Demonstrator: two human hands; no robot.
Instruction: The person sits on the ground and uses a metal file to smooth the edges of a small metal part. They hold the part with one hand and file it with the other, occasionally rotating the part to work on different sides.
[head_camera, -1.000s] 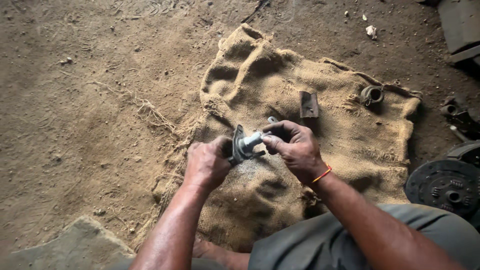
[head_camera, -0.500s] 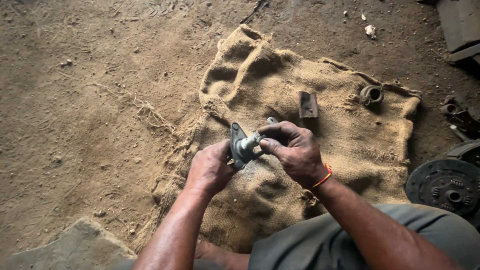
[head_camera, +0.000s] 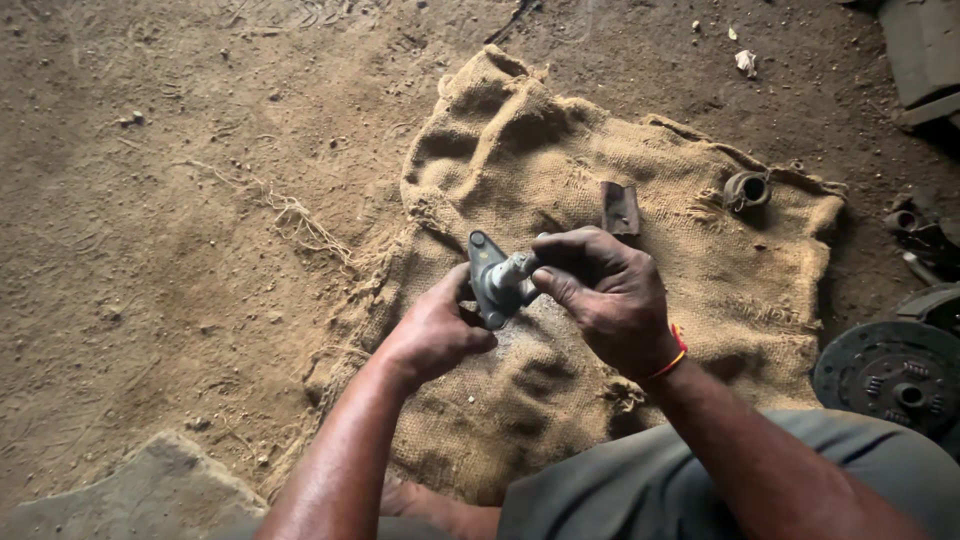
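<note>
Both hands meet over the burlap sack (head_camera: 640, 330). The left hand (head_camera: 435, 335) grips the flat plate of one metal part (head_camera: 493, 280), its stub pointing right into the closed fingers of the right hand (head_camera: 605, 295). Farther off lie one small plate (head_camera: 620, 208), one ring (head_camera: 747, 188), one disc (head_camera: 890, 372).

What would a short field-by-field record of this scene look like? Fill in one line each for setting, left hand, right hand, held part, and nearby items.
Setting: dirt floor with a burlap sack spread on it
Left hand: left hand grips the edge of a metal flanged part
Right hand: right hand, fingers closed on the part's stub end
Held part: grey plate with a short shaft, held above the sack
Nearby items: flat metal piece and small ring-shaped fitting on the sack; dark clutch-like disc at right
</note>
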